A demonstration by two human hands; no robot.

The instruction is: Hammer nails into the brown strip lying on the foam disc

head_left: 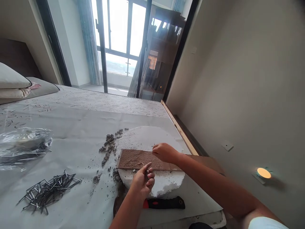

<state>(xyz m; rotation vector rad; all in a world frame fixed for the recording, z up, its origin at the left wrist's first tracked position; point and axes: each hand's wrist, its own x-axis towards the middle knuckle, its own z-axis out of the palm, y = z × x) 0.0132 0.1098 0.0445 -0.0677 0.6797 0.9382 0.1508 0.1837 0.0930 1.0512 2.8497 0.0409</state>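
A brown board (pixel 133 159) dotted with rows of small holes lies across a white foam slab (pixel 152 136). Above the board's near edge is my left hand (pixel 142 180), palm up, its fingers curled round slim dark metal that looks like nails. My right hand (pixel 165 152) is closed in a pinch over the board; whatever is between its fingertips is hidden. Close to my left wrist lies a hammer (pixel 166 203) with a black and red handle, its head partly behind my forearm. A pile of loose nails (pixel 51 190) lies further left.
Grey crumbled rubble (pixel 109 144) is scattered left of the foam. A clear plastic bag (pixel 23 146) with more nails sits at far left. The covered bed surface (pixel 78 127) ends at a wooden edge strip (pixel 178 125) near the right wall (pixel 238 79).
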